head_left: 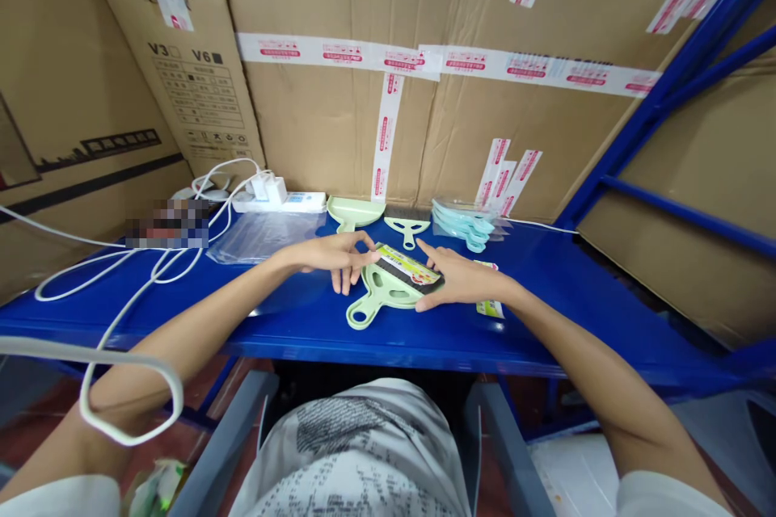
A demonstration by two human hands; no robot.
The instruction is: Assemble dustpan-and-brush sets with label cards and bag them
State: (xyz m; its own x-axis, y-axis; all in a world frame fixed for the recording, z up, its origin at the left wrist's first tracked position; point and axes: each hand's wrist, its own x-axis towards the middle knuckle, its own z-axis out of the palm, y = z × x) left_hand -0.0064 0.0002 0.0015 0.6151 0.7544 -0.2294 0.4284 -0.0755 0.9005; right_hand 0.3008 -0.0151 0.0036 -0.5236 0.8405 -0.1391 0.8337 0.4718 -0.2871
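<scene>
A light green hand brush point(381, 291) with dark bristles lies at a slant over the blue table, its ring-ended handle toward the lower left. Across its bristles sits a yellow-green and white printed label point(403, 262). My left hand point(343, 257) pinches the label's upper left corner between thumb and forefinger, the other fingers hanging loosely. Around the brush's right end my right hand point(464, 276) is closed, its thumb near the lower edge and forefinger near the upper. Whether a dustpan is nested beneath the brush I cannot tell.
At the back of the blue table point(291, 311) lie a green dustpan point(355, 212), another green brush point(408, 224) and bagged light blue pieces point(464, 224). Plastic bags point(260, 236), a power strip point(306, 202) and looping white cables point(130, 315) are leftward. A printed label point(491, 308) lies right.
</scene>
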